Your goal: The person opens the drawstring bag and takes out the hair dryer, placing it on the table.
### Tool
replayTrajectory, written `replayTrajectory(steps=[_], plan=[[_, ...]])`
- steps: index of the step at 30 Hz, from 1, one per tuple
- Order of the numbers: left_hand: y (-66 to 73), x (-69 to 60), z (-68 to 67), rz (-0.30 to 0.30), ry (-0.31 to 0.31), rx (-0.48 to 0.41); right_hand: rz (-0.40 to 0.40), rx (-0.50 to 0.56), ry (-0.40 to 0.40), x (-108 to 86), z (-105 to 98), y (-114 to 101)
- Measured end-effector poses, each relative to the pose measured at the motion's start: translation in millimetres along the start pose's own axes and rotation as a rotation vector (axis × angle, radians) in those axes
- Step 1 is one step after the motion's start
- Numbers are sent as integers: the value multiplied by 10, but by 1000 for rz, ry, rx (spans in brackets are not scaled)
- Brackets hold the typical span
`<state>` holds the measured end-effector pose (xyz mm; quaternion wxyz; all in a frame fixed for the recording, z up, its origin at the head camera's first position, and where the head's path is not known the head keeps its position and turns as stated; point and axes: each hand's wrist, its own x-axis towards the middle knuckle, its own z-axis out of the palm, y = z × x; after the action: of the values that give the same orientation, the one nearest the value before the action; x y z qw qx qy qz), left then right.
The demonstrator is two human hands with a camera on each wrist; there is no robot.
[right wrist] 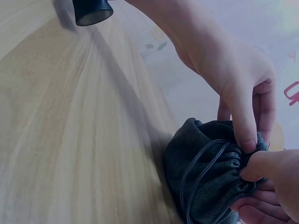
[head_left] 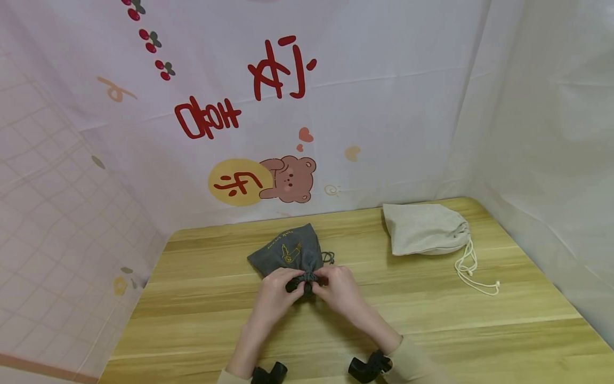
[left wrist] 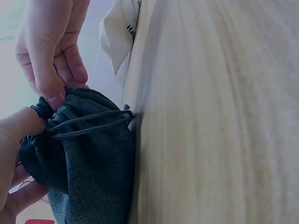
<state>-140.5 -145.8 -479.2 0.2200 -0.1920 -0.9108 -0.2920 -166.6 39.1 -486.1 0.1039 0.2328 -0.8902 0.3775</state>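
A dark grey drawstring bag point(head_left: 288, 250) with yellow print lies on the table, its gathered mouth toward the person. At the left side of the mouth, the left hand point(head_left: 275, 293) pinches the cloth between thumb and fingers. Opposite it, the right hand point(head_left: 341, 290) pinches the other side of the mouth. In the left wrist view, the bag point(left wrist: 98, 158) shows a loop of dark cord across its gathers. The right wrist view shows both thumbs close together on the rim of the bag point(right wrist: 201, 172). What the bag contains is hidden.
A cream drawstring bag point(head_left: 424, 229) lies at the table's back right, its pale cords trailing toward the right edge. Behind the wooden table point(head_left: 201, 314) hangs a white cloth point(head_left: 393, 117) with red characters and a printed bear. Black devices sit at both wrists.
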Motion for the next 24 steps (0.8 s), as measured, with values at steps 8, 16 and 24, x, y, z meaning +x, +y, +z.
replayTrajectory(steps=[8,16,24], plan=[[-53,3,-27,51,70,27,51,55,-13,-5,-63,36],[-74,-11,-35,49,97,45,36,-2,0,-32,-68,38],[-59,19,-40,74,96,88,35,-45,-12,-31,-16,-12]])
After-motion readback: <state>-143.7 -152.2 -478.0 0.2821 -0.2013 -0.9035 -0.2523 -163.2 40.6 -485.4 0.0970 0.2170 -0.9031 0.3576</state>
